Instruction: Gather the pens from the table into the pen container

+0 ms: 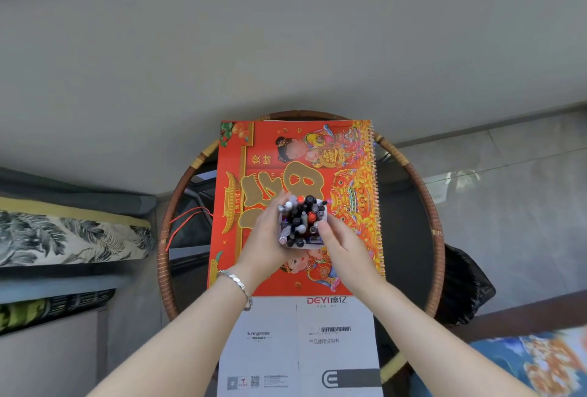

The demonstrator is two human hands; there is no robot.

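Note:
A white pen container [321, 214] is packed with several upright pens [301, 218], their black, white and red caps pointing up at me. It is over the middle of a red spiral-bound calendar [352, 180]; whether it rests on it I cannot tell. My left hand [265, 238] wraps around the container's left side. My right hand [344, 249] presses against its right side, thumb at the rim. No loose pen shows on the calendar or the table around it.
The calendar lies on a round glass table with a woven rattan rim [424, 193]. A white instruction sheet [301, 346] lies nearer me. A leaf-print cushion [63, 238] is at the left, a black bag [467, 288] at the right.

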